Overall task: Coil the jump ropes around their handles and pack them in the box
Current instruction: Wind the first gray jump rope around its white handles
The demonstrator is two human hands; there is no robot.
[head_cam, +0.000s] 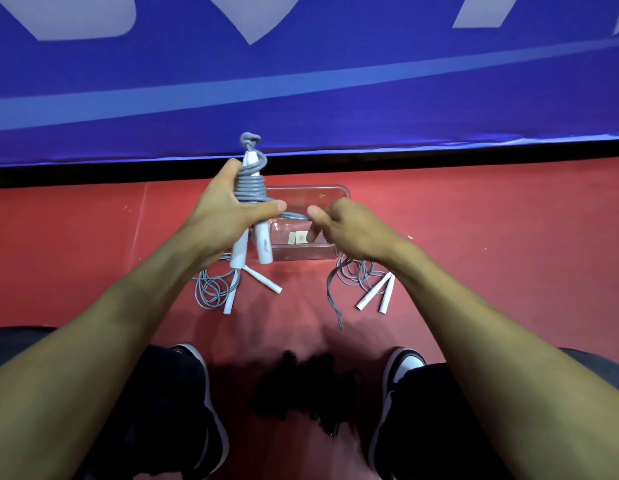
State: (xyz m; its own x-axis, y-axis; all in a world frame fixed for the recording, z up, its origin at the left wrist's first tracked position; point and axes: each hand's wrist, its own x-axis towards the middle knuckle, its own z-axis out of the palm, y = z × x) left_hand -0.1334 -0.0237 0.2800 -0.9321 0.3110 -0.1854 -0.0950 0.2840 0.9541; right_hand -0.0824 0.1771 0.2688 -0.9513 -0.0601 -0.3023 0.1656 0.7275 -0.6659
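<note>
Three jump ropes show, each with grey cord and two white handles. The left hand (225, 216) grips one jump rope (252, 188) upright, fingers curled round its paired handles, grey cord coiled around their upper part and a knotted loop standing above the top. A short stretch of cord runs level from the coil to the right hand (339, 226), which pinches it between thumb and fingers.

Directly behind and below the hands a clear plastic box (308, 251) sits on the red floor (508, 244), its open top facing up; small pale labels show through its near wall. The box's far edge lies close to the black strip under the blue banner (335, 98), so there is little room behind it.

A second jump rope (228, 289) lies loose on the floor just left of the box, and a third jump rope (370, 285) lies just right of it. Open red floor stretches wide to both sides. Two black-and-white shoes (401, 372) flank a dark tangle, too blurred to identify.
</note>
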